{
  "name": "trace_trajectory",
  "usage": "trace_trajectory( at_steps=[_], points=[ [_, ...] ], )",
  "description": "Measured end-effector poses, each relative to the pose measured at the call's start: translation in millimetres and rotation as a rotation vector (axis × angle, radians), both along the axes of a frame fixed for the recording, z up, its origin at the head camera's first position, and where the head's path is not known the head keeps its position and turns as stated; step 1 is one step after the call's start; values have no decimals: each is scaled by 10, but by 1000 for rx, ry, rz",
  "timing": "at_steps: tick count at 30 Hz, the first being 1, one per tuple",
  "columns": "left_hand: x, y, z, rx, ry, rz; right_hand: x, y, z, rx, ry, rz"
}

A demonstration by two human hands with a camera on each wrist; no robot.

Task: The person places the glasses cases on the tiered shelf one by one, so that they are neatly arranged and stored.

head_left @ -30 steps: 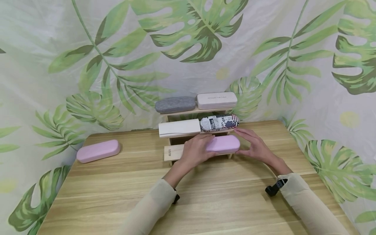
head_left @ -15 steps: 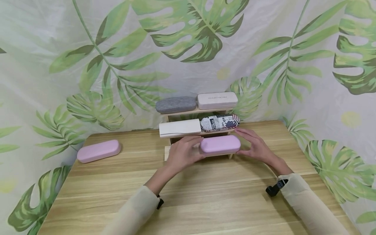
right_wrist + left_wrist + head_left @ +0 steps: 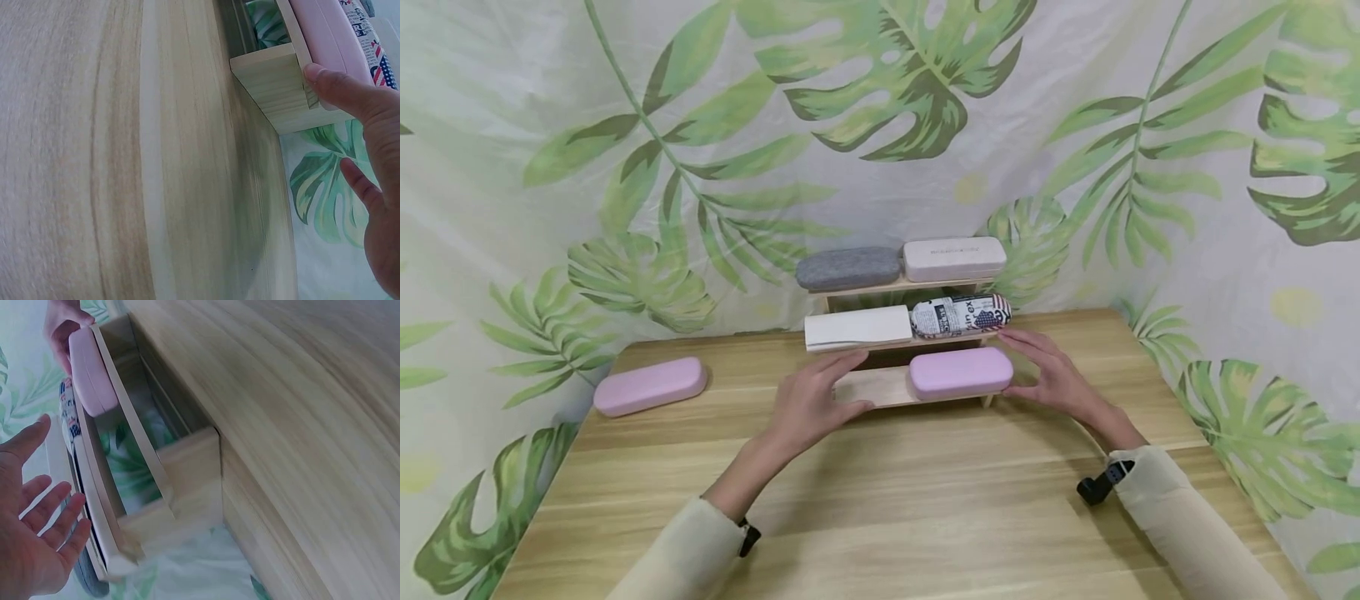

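A pink glasses case (image 3: 961, 372) lies on the right part of the lowest tier of a small wooden three-tier rack (image 3: 874, 387). At the case's right end is my right hand (image 3: 1052, 372), its fingers extended. In the right wrist view its thumb (image 3: 325, 76) touches the corner where the case meets the shelf. My left hand (image 3: 811, 402) is at the rack's left end, apart from the case, fingers spread and holding nothing. The left wrist view shows that palm (image 3: 31, 550) beside the rack, with the pink case (image 3: 92, 372) farther off.
On the middle tier lie a white case (image 3: 857, 327) and a newspaper-print case (image 3: 961, 314). A grey case (image 3: 848, 267) and a pale case (image 3: 955, 257) fill the top tier. Another pink case (image 3: 651, 387) lies at the left of the wooden table (image 3: 880, 517).
My left hand has let go of the pink case's left side and moved left along the lowest tier, uncovering the bare shelf. My right hand stays at the right end.
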State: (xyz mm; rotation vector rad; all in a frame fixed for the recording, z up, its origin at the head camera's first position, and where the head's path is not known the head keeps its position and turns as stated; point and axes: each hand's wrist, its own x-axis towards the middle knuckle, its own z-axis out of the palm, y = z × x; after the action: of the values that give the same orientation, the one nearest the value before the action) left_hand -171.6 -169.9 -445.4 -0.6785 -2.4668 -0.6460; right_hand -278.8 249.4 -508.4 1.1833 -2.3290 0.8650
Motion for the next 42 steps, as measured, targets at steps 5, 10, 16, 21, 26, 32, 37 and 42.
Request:
trace_trajectory(
  at_steps=[5, 10, 16, 21, 26, 32, 37, 42],
  points=[
    [59, -241, -9, 21, 54, 5, 22, -2, 9, 3, -6, 2],
    [94, -480, -26, 47, 66, 38, 23, 9, 26, 0, -23, 1],
    [131, -736, -30, 92, 99, 78, 16, 7, 32, 2, -5, 7],
    [123, -933, 10, 115, 104, 109, 18, 5, 37, 0, 0, 5],
    [78, -1127, 8, 86, 127, 154, 23, 14, 48, 6, -31, -7],
    [32, -1377, -27, 37, 83, 229, 6, 11, 27, 9, -30, -5],
    [21, -1584, -80, -7, -20, 277, 0, 16, 8, 11, -39, -10],
    [0, -1766, -135, -12, -102, 271, 6, 19, 1, 10, -45, -8]
  ],
)
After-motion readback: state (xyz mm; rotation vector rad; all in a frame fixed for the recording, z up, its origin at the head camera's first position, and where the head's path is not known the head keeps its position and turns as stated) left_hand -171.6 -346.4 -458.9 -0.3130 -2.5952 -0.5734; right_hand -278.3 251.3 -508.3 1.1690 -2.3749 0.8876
